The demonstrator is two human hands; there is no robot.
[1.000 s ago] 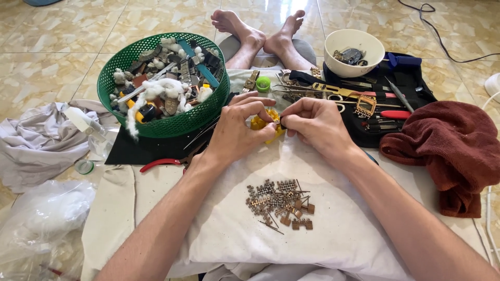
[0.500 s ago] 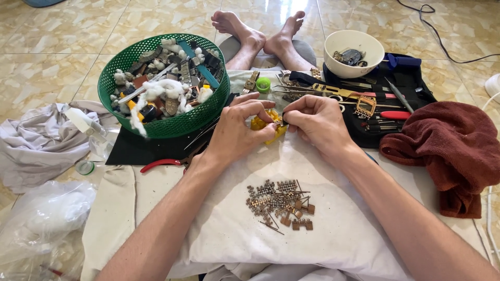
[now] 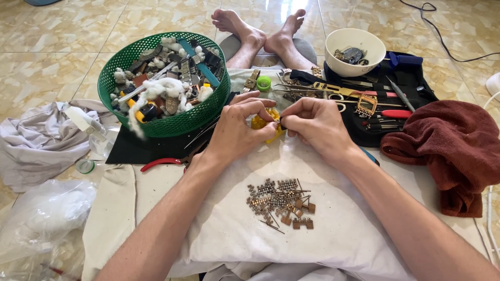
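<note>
My left hand (image 3: 239,130) and my right hand (image 3: 315,127) meet over a white cloth (image 3: 338,229), both pinching a small yellow object (image 3: 260,123) between their fingertips. Most of that object is hidden by the fingers. A small dark tip shows at my right thumb, too small to identify. A pile of several small brown metal links and pins (image 3: 281,202) lies on the cloth just below the hands.
A green basket (image 3: 203,112) full of cotton wads and parts stands at the upper left. A black tool mat (image 3: 416,88) with pliers and screwdrivers, a white bowl (image 3: 341,44), a dark red towel (image 3: 450,148), red-handled pliers (image 3: 159,164), a plastic bag (image 3: 39,218) and my bare feet (image 3: 260,28) surround them.
The hands stay in place; the fingers shift slightly on the yellow object.
</note>
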